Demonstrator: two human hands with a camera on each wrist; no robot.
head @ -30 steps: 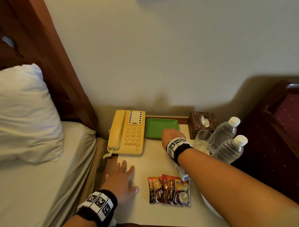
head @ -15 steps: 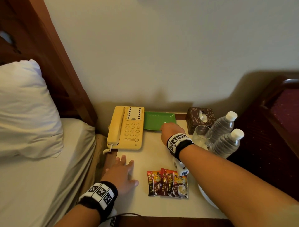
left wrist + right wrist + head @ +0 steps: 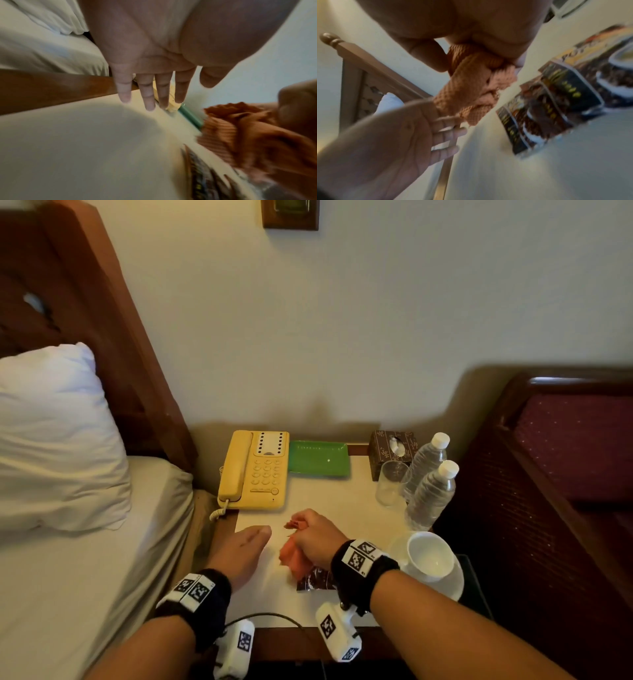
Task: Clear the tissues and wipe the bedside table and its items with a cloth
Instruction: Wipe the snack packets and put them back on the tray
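Observation:
My right hand (image 3: 310, 534) grips a bunched orange cloth (image 3: 290, 556) just above the cream bedside table (image 3: 342, 508), in front of the yellow phone (image 3: 255, 470). In the right wrist view the cloth (image 3: 467, 88) hangs from my curled fingers (image 3: 426, 54). My left hand (image 3: 248, 542) hovers open beside it at the table's left edge, its fingers (image 3: 147, 94) straight and holding nothing. A brown tissue box (image 3: 394, 448) stands at the back right. I see no loose tissues.
A green tray (image 3: 318, 458) lies behind the phone's right side. A glass (image 3: 390, 482) and two water bottles (image 3: 431, 494) stand at the right, a white cup on a saucer (image 3: 431, 556) near the front right. Coffee sachets (image 3: 556, 101) lie under my right wrist. A bed with a pillow (image 3: 51, 440) is at the left.
My right hand has drawn back from the green tray to the table's front, and the orange cloth now shows in it. My left hand has lifted off the table and moved toward it.

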